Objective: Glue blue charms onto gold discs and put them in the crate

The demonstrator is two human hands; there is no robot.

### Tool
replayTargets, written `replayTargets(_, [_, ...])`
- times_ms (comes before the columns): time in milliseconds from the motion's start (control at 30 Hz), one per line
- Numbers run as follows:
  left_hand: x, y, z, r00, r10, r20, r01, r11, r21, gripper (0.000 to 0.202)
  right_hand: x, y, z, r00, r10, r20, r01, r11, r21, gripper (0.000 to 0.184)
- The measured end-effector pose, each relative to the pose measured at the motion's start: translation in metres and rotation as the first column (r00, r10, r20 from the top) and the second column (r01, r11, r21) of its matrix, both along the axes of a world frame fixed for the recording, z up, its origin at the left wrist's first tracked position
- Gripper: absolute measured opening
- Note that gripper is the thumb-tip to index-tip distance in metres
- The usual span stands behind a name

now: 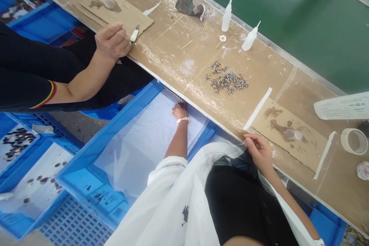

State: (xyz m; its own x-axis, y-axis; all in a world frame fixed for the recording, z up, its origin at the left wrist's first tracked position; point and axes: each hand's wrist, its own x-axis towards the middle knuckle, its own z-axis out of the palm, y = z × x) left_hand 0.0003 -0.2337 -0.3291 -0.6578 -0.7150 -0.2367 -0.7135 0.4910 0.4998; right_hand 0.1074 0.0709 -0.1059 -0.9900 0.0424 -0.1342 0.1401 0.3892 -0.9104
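My left hand (180, 110) reaches into a blue crate (135, 107) lined with thin white sheeting. Its fingers are curled at the crate's far end, close under the table edge, and what they hold, if anything, is hidden. At the table's front edge, my right hand (259, 152) pinches a small thin shiny piece (241, 143) too fine to name. Just beyond it lies a piece of cardboard (309, 144), taped at both ends, with a small clear cup (296, 135) and wet brown stains on it. A pile of small blue-and-gold pieces (227, 80) lies on the table.
Two white squeeze bottles (227, 17) (250, 39) stand along the back. A large bottle (343, 106) and a tape roll (354, 141) are at the right. On the left, a co-worker's hand (113, 41) rests near another cardboard sheet (129, 13). More blue crates (34, 215) stand lower left.
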Motion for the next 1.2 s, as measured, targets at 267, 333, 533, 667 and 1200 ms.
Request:
replayTargets(267, [-0.002, -0.001, -0.001, 1.0, 0.017, 0.003, -0.017, 1.0, 0.005, 0.028, 0.0, 0.0, 0.0, 1.0, 0.003, -0.011, -0.003, 1.0, 0.012, 0.026])
replayTargets(333, [-0.003, -0.001, -0.002, 1.0, 0.024, -0.004, -0.024, 1.0, 0.004, 0.028, 0.0, 0.0, 0.0, 1.0, 0.001, -0.004, -0.001, 1.0, 0.015, 0.028])
replayTargets(533, [-0.003, -0.001, -0.002, 1.0, 0.011, 0.001, -0.011, 1.0, -0.009, 0.027, 0.001, 0.001, -0.002, 1.0, 0.003, -0.01, -0.002, 1.0, 0.014, 0.025])
replayTargets(667, [-0.001, 0.0, 0.001, 0.999, -0.026, 0.025, 0.027, 0.999, -0.03, 0.027, 0.001, 0.002, -0.003, 1.0, 0.005, -0.017, -0.005, 1.0, 0.025, 0.024])
replayTargets(1200, [0.003, 0.009, 0.009, 0.997, -0.071, 0.043, 0.074, 0.994, -0.075, 0.025, 0.002, 0.003, -0.005, 0.999, 0.021, -0.039, -0.02, 0.999, 0.026, 0.017])
